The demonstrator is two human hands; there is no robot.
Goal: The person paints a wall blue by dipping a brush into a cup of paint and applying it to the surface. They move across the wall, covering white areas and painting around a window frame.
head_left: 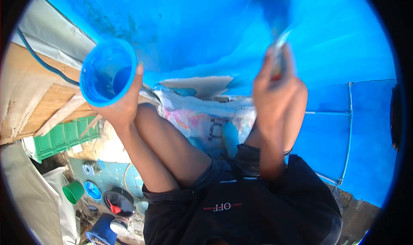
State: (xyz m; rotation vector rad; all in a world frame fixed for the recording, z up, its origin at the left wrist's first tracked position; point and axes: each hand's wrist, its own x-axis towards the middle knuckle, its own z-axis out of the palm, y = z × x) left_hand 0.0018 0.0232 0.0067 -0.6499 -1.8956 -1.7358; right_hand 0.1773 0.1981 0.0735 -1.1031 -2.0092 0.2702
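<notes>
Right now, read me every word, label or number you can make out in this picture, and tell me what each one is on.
"OFF", seen upside down, in white letters on the black shorts; a thin line of red print beside it is too small to read.
Dark block letters on the printed sheet behind the knees: blurred and partly hidden, not readable.
A pale mark on the tiled floor: too small to read.
Blue cup in the left hand: no writing visible.
</notes>
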